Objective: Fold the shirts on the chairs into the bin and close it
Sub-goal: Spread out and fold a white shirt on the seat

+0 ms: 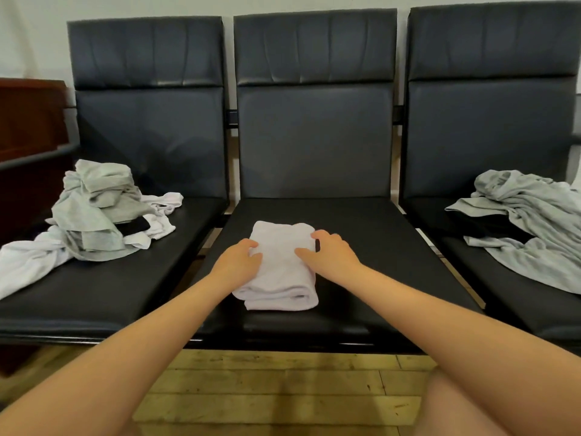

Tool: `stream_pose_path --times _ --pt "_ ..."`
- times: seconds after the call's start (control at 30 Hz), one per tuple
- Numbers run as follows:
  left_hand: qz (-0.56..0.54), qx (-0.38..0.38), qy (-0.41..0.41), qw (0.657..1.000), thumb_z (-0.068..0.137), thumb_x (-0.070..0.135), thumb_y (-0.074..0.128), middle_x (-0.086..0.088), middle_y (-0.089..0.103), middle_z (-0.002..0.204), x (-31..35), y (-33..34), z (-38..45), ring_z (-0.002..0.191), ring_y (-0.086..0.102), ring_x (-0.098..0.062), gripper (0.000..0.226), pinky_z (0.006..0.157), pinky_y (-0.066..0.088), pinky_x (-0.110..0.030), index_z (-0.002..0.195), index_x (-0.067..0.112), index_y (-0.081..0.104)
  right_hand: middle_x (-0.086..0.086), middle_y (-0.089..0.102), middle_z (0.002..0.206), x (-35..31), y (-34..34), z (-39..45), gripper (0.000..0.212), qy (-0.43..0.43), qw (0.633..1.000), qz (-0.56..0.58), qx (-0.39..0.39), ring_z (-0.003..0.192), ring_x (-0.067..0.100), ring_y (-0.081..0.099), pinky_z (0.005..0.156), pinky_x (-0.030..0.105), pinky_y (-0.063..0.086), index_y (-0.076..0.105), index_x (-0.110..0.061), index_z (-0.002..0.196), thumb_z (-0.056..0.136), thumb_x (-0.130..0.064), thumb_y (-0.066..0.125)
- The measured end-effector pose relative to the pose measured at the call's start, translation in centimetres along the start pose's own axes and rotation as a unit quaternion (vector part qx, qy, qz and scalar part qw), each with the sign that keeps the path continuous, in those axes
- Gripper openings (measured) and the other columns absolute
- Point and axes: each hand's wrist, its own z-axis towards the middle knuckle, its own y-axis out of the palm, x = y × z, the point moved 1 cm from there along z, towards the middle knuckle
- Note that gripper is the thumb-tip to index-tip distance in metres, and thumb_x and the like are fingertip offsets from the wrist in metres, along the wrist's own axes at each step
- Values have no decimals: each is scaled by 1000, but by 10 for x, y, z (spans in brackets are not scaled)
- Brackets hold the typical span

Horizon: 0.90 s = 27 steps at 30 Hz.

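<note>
A white shirt (279, 275), folded into a thick rectangle, lies on the seat of the middle black chair (361, 247). My left hand (240, 262) grips its left edge, fingers curled onto the cloth. My right hand (330, 251) grips its right edge the same way. On the left chair's seat sits a heap of grey and white shirts (94, 215) with something black in it. Grey shirts (531, 221) over a black garment are spread on the right chair. No bin is in view.
Three black padded chairs stand side by side against a pale wall. A dark red-brown wooden cabinet (28, 121) stands at the far left. Pale wooden floorboards (283, 388) lie below the seats. My knee (465, 404) shows at the bottom right.
</note>
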Motion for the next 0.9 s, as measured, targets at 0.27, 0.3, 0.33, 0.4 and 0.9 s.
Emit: stream_pose_path --times 0.27,0.3,0.33,0.4,0.9 --pt "117 52 66 990 99 32 44 -6 57 127 12 0 -5 111 56 -22 43 84 42 -29 140 21 41 7 47 142 12 10 -5 59 -69 996 -22 -56 126 23 48 99 29 41 37 -14 146 93 -29 57" --pt "115 68 67 989 98 33 46 -8 56 126 13 -5 -3 111 56 -23 44 86 44 -31 139 21 42 6 46 143 14 9 -5 58 -87 994 -23 -69 127 22 47 98 26 39 37 -16 146 93 -27 56" --pt "106 85 69 988 97 33 49 -9 55 127 12 -9 -1 112 55 -25 44 89 46 -33 139 21 43 4 46 142 16 7 -6 56 -102 991 -24 -86 126 21 47 96 24 38 38 -18 146 93 -25 56" --pt "78 106 76 988 95 33 54 -11 50 133 10 -16 2 119 51 -26 46 99 45 -40 139 21 45 1 50 136 20 1 -7 52 -127 984 -9 -123 121 17 50 93 23 40 42 -22 143 92 -22 55" --pt "153 67 112 980 87 55 56 8 57 88 23 4 -10 86 58 -13 47 74 46 -28 128 31 50 6 49 137 95 -44 24 54 -7 996 -77 50 123 23 48 97 34 41 44 -24 140 91 -41 59"
